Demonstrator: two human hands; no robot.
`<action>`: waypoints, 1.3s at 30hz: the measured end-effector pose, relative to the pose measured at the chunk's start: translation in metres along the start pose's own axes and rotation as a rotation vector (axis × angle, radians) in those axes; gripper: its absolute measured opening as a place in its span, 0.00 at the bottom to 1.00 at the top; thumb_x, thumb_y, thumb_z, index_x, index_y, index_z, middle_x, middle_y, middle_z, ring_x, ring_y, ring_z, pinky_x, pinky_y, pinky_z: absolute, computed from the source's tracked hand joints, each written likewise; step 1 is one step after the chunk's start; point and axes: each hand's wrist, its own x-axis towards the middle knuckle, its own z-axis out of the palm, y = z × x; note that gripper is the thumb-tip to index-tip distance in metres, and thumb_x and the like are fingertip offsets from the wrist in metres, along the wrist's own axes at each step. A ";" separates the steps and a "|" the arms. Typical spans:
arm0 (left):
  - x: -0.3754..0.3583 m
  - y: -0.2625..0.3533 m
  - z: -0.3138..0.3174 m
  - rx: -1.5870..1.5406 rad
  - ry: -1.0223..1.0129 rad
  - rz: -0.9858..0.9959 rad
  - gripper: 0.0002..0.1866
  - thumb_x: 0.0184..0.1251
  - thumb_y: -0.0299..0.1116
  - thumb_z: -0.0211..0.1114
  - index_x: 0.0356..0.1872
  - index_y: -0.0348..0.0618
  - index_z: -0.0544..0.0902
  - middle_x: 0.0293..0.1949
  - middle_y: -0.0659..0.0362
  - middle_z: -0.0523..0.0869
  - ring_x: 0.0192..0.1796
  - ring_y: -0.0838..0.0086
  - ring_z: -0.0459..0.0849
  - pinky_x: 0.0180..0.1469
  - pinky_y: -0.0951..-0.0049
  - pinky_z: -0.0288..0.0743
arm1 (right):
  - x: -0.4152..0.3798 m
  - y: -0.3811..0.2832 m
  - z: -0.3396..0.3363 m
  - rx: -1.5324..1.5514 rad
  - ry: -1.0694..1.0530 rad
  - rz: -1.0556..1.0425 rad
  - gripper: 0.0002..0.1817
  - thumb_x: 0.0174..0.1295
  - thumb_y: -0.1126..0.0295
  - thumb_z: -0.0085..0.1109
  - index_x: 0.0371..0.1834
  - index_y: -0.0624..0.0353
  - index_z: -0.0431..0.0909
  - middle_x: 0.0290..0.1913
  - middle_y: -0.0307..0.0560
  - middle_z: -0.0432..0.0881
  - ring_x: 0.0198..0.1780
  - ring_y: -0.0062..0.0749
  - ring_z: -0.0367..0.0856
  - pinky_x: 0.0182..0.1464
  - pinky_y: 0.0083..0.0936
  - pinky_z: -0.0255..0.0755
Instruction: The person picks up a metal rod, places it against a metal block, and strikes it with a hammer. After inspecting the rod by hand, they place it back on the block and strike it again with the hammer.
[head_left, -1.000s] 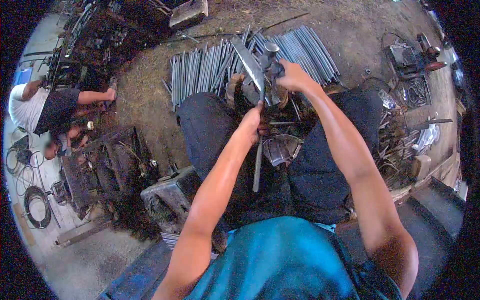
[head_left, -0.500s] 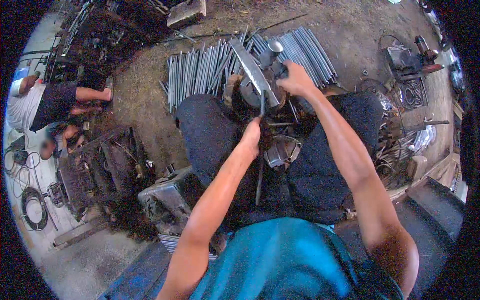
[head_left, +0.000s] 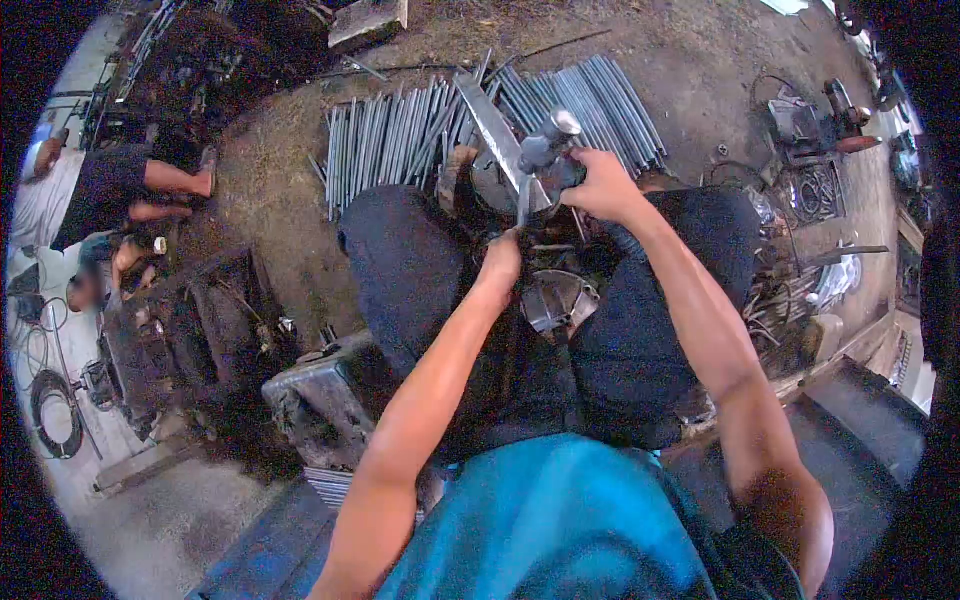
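My left hand (head_left: 503,262) is closed around a narrow metal bar (head_left: 525,198), whose far end points up and overlaps the strip. Closed on a hammer (head_left: 548,140), my right hand (head_left: 605,187) holds its head close over the near end of a long flat metal strip (head_left: 487,115). The strip slants away from me across a dark round work block (head_left: 492,182) between my knees. The hammer's handle is mostly hidden by my fingers.
Many grey metal rods (head_left: 385,140) lie beyond the block, with another batch (head_left: 600,100) to their right. At left, a person (head_left: 110,195) is near dark machinery (head_left: 200,330). A metal box-like block (head_left: 325,395) stands by my left leg. Tools and scrap (head_left: 790,290) lie at right.
My right hand has lowered the hammer toward me, bringing its head down over the strip's near end. My left hand stays on the bar, almost unmoved.
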 end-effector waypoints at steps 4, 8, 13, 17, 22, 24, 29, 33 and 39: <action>-0.026 0.021 0.015 0.384 0.113 0.156 0.20 0.73 0.39 0.45 0.42 0.32 0.81 0.39 0.42 0.85 0.43 0.52 0.84 0.47 0.59 0.74 | -0.006 -0.014 -0.013 -0.023 0.097 -0.062 0.27 0.40 0.66 0.64 0.42 0.76 0.76 0.31 0.67 0.80 0.36 0.53 0.83 0.42 0.40 0.74; -0.014 0.006 0.010 0.586 0.173 0.345 0.22 0.75 0.41 0.44 0.38 0.29 0.79 0.35 0.35 0.83 0.43 0.39 0.82 0.46 0.50 0.73 | -0.013 -0.025 -0.012 -0.007 0.185 -0.109 0.27 0.42 0.68 0.64 0.44 0.78 0.73 0.33 0.71 0.80 0.38 0.57 0.83 0.42 0.39 0.74; -0.038 0.021 0.027 0.794 0.325 0.395 0.26 0.76 0.46 0.45 0.37 0.28 0.79 0.36 0.31 0.82 0.45 0.37 0.81 0.47 0.46 0.72 | -0.012 -0.011 0.012 -0.022 0.051 -0.091 0.29 0.42 0.68 0.63 0.49 0.75 0.74 0.39 0.73 0.80 0.43 0.63 0.80 0.48 0.42 0.75; -0.039 0.023 0.031 0.795 0.365 0.371 0.26 0.76 0.48 0.48 0.40 0.28 0.79 0.35 0.32 0.82 0.44 0.37 0.80 0.45 0.46 0.73 | -0.015 -0.014 0.019 -0.072 0.062 -0.025 0.27 0.43 0.70 0.63 0.50 0.71 0.76 0.39 0.72 0.80 0.43 0.63 0.80 0.48 0.43 0.75; -0.040 0.022 0.031 0.813 0.349 0.389 0.25 0.76 0.46 0.47 0.37 0.28 0.79 0.34 0.31 0.81 0.42 0.35 0.80 0.44 0.45 0.73 | -0.014 -0.023 0.019 -0.026 0.157 -0.066 0.29 0.46 0.68 0.64 0.54 0.66 0.72 0.34 0.69 0.81 0.41 0.63 0.81 0.46 0.48 0.76; -0.043 0.025 0.031 0.806 0.342 0.421 0.25 0.76 0.44 0.47 0.33 0.26 0.78 0.32 0.29 0.81 0.40 0.34 0.80 0.44 0.44 0.73 | -0.012 -0.023 0.022 0.015 0.187 -0.095 0.28 0.47 0.67 0.64 0.53 0.66 0.72 0.34 0.69 0.81 0.41 0.63 0.81 0.46 0.49 0.76; -0.047 0.027 0.034 0.847 0.374 0.422 0.25 0.77 0.43 0.46 0.34 0.26 0.77 0.33 0.29 0.81 0.40 0.33 0.80 0.44 0.43 0.73 | -0.003 -0.005 0.038 -0.307 0.014 0.111 0.28 0.47 0.69 0.61 0.54 0.67 0.72 0.34 0.71 0.80 0.42 0.65 0.80 0.47 0.51 0.73; -0.043 0.022 0.032 0.838 0.368 0.428 0.25 0.76 0.43 0.46 0.34 0.26 0.78 0.34 0.29 0.81 0.41 0.33 0.80 0.44 0.43 0.73 | -0.005 -0.019 0.030 -0.141 0.067 0.068 0.29 0.47 0.68 0.64 0.55 0.67 0.71 0.34 0.70 0.81 0.40 0.66 0.80 0.46 0.50 0.74; -0.049 0.030 0.034 0.799 0.360 0.378 0.24 0.76 0.43 0.48 0.34 0.26 0.78 0.35 0.29 0.81 0.42 0.34 0.80 0.45 0.43 0.73 | -0.014 -0.012 0.039 -0.251 0.112 -0.010 0.30 0.50 0.65 0.63 0.58 0.65 0.70 0.36 0.67 0.82 0.43 0.62 0.81 0.49 0.50 0.75</action>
